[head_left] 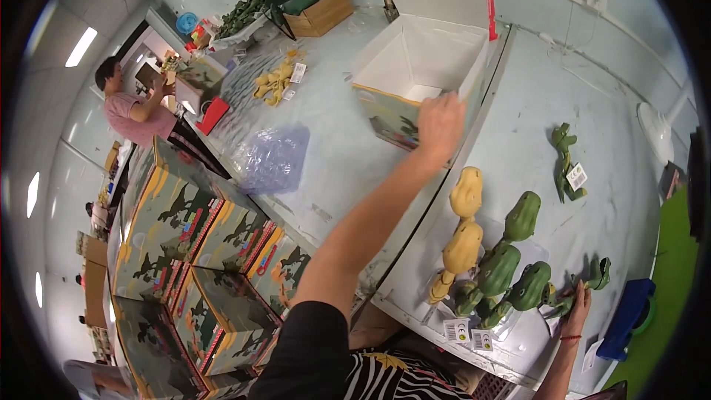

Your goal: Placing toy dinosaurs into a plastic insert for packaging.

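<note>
A person in a black-sleeved, striped top is working at a pale table, L hand (442,130) at the near rim of an open, camouflage-print cardboard box w/ white lining (389,115), R hand (578,311) at the table's lower R edge. The L fingers are resting curled at the rim, closed in a loose bunch; whether they're gripping the cardboard or sth. inside, can't tell. The R hand, wearing a red cord bracelet (570,338), is touching a glossy green dinosaur toy (564,305); the fingers are partly masking it, so a firm grip can't be confirmed. Just beside, rounded green dinosaur figures (498,270) and yellow ones (463,247) are standing grouped, white tags (457,330) showing at the near side. A lone tagged green dinosaur (563,144) is lying apart, farther up. The step in hand is looking like toy-handling w/ R while L is minding the box, approx. The next move is prob. calling for a secure R hold on the toy's body, neighbours undisturbed, & a steady box wall. To the L, more camouflage-print boxes (174,230) are standing stacked; a co-worker in a pink shirt (129,112) is standing in the b/g.
</note>
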`<action>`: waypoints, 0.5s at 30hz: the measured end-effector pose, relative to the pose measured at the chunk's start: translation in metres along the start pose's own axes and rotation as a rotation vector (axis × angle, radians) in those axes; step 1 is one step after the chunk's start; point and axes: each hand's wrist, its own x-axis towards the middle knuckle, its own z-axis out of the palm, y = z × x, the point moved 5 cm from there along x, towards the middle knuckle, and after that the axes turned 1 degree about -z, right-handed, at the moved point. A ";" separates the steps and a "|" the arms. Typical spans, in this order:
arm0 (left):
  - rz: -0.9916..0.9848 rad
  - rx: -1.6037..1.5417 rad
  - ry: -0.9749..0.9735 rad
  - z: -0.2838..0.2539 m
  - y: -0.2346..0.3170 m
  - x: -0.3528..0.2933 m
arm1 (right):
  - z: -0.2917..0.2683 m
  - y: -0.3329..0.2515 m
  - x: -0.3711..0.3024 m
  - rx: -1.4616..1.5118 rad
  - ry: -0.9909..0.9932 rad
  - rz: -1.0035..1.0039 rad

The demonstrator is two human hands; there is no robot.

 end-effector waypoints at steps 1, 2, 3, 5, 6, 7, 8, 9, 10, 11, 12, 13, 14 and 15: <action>-0.076 -0.009 -0.035 0.003 -0.006 0.003 | 0.007 -0.002 -0.002 0.000 0.005 0.010; -0.082 -0.015 -0.018 -0.001 -0.007 0.006 | 0.011 -0.005 -0.004 -0.002 0.017 0.015; 0.002 -0.062 0.058 -0.009 -0.003 0.008 | 0.012 -0.005 -0.005 -0.008 0.013 0.000; 0.084 -0.122 0.144 -0.025 -0.001 0.006 | 0.005 -0.004 -0.002 0.004 0.034 -0.054; 0.163 -0.182 0.140 -0.039 0.002 -0.003 | 0.000 -0.004 -0.002 -0.001 0.039 -0.067; 0.244 -0.237 0.137 -0.055 0.000 -0.014 | -0.004 -0.005 -0.001 -0.021 0.059 -0.078; 0.175 -0.270 0.185 -0.071 -0.014 -0.029 | -0.006 -0.004 0.000 -0.040 0.083 -0.088; 0.104 -0.300 0.229 -0.085 -0.034 -0.045 | -0.007 -0.006 0.000 -0.042 0.087 -0.099; -0.046 -0.282 0.373 -0.095 -0.072 -0.062 | -0.002 -0.008 0.000 -0.047 0.081 -0.075; -0.337 -0.293 0.405 -0.096 -0.116 -0.074 | 0.002 -0.011 -0.002 -0.054 0.080 -0.049; -0.525 -0.336 0.375 -0.091 -0.160 -0.082 | 0.008 -0.015 -0.006 -0.027 0.122 -0.044; -0.712 -0.382 0.338 -0.081 -0.203 -0.088 | 0.007 -0.015 -0.007 -0.034 0.124 -0.052; -0.717 -0.390 0.343 -0.068 -0.236 -0.092 | 0.001 -0.011 -0.006 -0.011 0.192 -0.037; -0.686 -0.256 0.216 -0.050 -0.265 -0.093 | 0.000 -0.011 -0.003 0.012 0.258 -0.021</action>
